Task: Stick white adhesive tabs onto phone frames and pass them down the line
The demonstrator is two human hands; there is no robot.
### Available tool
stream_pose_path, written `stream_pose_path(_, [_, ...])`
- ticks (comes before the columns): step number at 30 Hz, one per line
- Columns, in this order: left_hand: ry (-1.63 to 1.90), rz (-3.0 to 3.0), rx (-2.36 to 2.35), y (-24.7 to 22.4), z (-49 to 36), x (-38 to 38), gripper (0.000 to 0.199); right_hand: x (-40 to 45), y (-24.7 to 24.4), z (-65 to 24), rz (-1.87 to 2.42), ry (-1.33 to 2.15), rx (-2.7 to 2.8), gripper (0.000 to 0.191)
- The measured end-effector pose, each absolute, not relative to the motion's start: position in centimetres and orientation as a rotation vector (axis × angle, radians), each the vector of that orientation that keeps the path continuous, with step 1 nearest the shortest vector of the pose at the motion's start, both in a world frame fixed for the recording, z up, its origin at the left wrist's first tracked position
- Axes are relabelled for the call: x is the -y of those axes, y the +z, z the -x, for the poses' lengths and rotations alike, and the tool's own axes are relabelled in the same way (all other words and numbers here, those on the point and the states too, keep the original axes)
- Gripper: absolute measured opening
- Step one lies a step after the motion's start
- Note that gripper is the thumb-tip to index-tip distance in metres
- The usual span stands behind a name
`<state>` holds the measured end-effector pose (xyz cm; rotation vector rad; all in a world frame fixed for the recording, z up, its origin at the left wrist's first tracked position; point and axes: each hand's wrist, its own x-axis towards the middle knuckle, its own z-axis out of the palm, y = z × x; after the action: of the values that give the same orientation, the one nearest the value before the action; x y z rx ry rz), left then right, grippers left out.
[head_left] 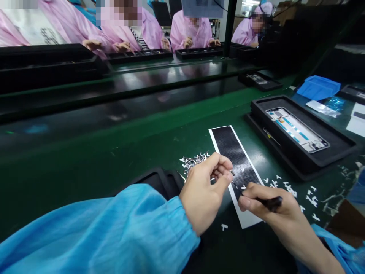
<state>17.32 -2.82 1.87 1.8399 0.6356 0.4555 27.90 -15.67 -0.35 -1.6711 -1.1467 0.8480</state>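
Bench: green assembly-line surface (142, 152), dark conveyor running behind it; other workers in pink coats sitting w/ their own trays on the far side, hands well apart from this person's.

Left hand (207, 190): thumb + forefinger pinching narrow on a tiny part (232, 173), holding it just above the strip. Part is too small to identify.

Right hand (266, 203): gripping black tweezers (264, 199) like a pen, tips reaching toward the pinched part. Can't tell if the tips are closing on anything.

Strip: black sheet w/ white border (236, 167) lying flat on the bench under both hands, a few small white bits sitting on it.

Loose stock: pile of small silvery parts (194, 160) just beside the left hand; white backing scraps (296, 190) scattering to the right.

Tray: black tray (336, 152) holding a phone frame (296, 129), near but apart from the hands.

Risk, drop: likely the pinched part is slipping out during handover to the tweezers; it'd be getting lost among the scraps.

Risk, mix-up: pile sitting so near, a sleeve brush is probably enough to be sweeping parts onto the strip.

Risk, scratch: tweezer tips pointing down near the sheet could be gouging it if the right hand dips.
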Motion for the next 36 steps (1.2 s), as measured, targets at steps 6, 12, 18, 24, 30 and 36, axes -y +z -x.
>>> stream_pose_path(6, [0.716,-2.52,-0.047,0.7,-16.6,4.7,0.022,17.4,0.3,-28.8,1.651,0.789,1.412,0.023])
stream_pose_path(12, [0.162,-2.362,-0.077,0.0,-17.3,5.0,0.019,18.6,-0.6,-29.2,1.654,0.8,1.399,0.017])
stream_pose_path(18, [-0.339,-1.9,-0.581,1.0,-19.0,4.3,0.017,21.2,-0.3,-29.2,1.859,0.123,1.132,0.014])
stream_pose_path(24, [-0.425,-1.591,-0.749,1.0,-19.8,4.0,0.016,22.0,-1.3,-29.2,1.93,0.117,1.122,0.013])
stream_pose_path(30, [-0.457,-1.469,-0.784,1.2,-20.2,3.7,0.016,22.4,-2.6,-29.9,2.011,0.158,1.026,0.006])
stream_pose_path(36, [-0.236,-2.15,-0.435,0.2,-18.7,4.5,0.018,22.2,-2.7,-29.4,2.032,0.182,0.861,0.01])
